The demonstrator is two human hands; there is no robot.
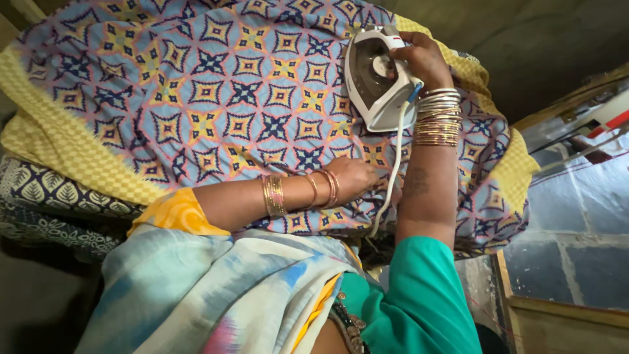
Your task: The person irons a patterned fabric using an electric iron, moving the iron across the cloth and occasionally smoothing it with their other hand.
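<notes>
My right hand [422, 62] grips the handle of a white electric iron [375, 78], which rests on a blue, yellow and pink patterned cloth [216, 92]. The iron's white cord [395, 164] hangs down between my arms. My left hand [354, 178] lies flat on the cloth just below the iron, pressing the fabric near its front edge. Silver bangles circle my right wrist and gold ones my left.
The cloth has a yellow checked border [59, 151] and lies over a dark leaf-print fabric [46, 190] at the left. Grey stone floor tiles [576, 216] and a wooden frame [557, 314] are at the right. My sari fills the lower part of the view.
</notes>
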